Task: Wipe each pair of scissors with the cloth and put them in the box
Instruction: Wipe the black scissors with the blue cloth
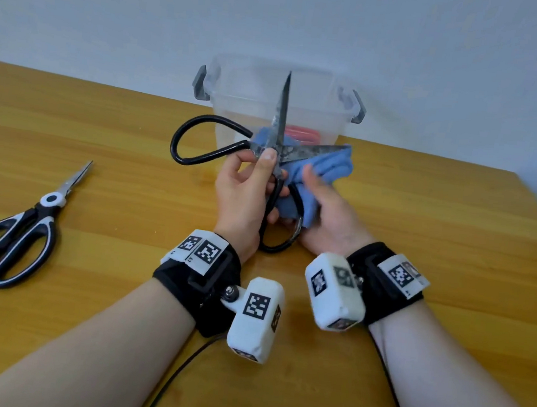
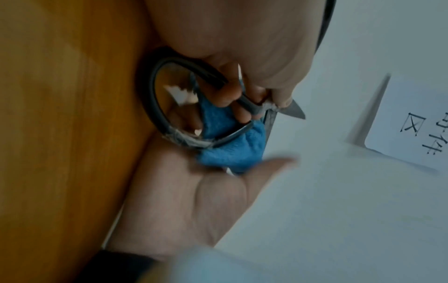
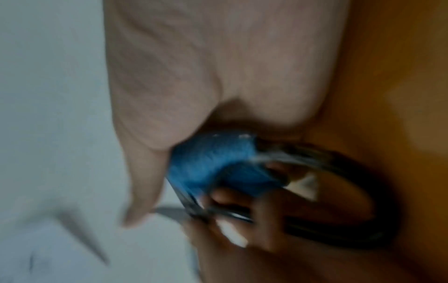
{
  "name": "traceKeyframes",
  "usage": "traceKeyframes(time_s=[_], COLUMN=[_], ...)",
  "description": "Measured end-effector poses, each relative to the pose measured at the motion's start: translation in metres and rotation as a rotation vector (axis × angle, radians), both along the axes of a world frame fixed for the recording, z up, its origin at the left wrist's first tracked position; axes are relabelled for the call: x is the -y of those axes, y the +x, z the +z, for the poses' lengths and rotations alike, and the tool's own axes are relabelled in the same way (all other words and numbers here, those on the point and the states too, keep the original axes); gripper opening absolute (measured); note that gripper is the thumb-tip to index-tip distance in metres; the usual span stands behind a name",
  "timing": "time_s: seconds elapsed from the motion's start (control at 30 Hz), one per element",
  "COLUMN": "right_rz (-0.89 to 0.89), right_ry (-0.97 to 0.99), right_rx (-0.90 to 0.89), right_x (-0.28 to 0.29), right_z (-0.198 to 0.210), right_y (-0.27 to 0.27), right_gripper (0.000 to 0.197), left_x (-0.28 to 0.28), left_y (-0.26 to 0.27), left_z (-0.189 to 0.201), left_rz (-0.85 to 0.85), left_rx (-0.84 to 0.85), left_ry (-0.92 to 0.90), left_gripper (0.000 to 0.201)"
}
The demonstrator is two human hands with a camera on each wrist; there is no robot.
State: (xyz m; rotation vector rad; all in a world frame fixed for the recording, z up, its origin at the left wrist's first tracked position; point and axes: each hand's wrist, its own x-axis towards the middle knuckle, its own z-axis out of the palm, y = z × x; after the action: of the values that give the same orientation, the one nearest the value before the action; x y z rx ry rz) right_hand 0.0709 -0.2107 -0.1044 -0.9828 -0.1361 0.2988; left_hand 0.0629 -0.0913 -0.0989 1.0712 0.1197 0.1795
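- Scissors [image 1: 276, 128], big old pair w/ black loop handles, sit in the left hand [image 1: 245, 194] grip: thumb presses near the pivot, fingers curl round the near handle shank. Held at the pivot prob. so the blades stay spread and steady for wiping.
- Blades open wide: one points up past the grip toward the box [image 1: 277, 105], the other runs out to the right of the grip, lying on the cloth [image 1: 323, 172].
- Right hand [image 1: 325, 216] grip: fingers wrapped round the bunched blue cloth, thumb free on top. Cloth sits under and behind the right-pointing blade, touching it, so that blade looks like the one being wiped now.
- Left wrist view shows the cloth also bunched inside the near handle loop, against the fingers.
- Both grips hover above the bench [image 1: 421, 252], just in front of the box, likely to keep the drop-in short.
- Box is clear plastic, lid off; something red [image 1: 301, 133] lies inside, prob. a pair already done, can't tell for sure.
- Second scissors [image 1: 22, 230], black/white handles, lies shut on the bench well left of the left grip, untouched, presumably next.
- Right wrist view too blurred for more.
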Motion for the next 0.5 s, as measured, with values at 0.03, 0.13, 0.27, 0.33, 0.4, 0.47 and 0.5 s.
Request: traceKeyframes(time_s=[0.03, 0.13, 0.27, 0.33, 0.4, 0.47, 0.5], right_rz=[-0.013, -0.038, -0.118, -0.306, -0.482, -0.576, -0.587], right_ry=[-0.056, -0.037, 0.058, -0.001, -0.080, -0.120, -0.137], right_rx=[0.032, 0.044, -0.008, -0.030, -0.024, -0.050, -0.064], right_x=[-0.002, -0.004, -0.001, 0.002, 0.008, 0.012, 0.014], right_z=[-0.003, -0.003, 0.001, -0.003, -0.006, -0.007, -0.008], right_y=[0.000, -0.002, 0.000, 0.005, 0.010, 0.013, 0.014], right_gripper=[0.052, 0.049, 0.063, 0.056, 0.048, 0.050, 0.052], left_x=[0.000, 0.002, -0.002, -0.004, -0.006, -0.006, -0.005], left_y=[-0.001, -0.003, 0.000, 0.002, 0.002, 0.001, 0.000], left_z=[0.000, -0.001, 0.001, 0.003, 0.003, 0.004, 0.004], left_rz=[-0.015, -0.057, 0.019, 0.047, 0.047, 0.028, 0.019], left_rx=[0.018, 0.052, 0.013, -0.034, -0.057, -0.047, -0.038], left_ry=[0.019, 0.053, -0.031, -0.085, -0.115, -0.124, -0.118], left_gripper=[0.018, 0.019, 0.016, 0.017, 0.018, 0.018, 0.018])
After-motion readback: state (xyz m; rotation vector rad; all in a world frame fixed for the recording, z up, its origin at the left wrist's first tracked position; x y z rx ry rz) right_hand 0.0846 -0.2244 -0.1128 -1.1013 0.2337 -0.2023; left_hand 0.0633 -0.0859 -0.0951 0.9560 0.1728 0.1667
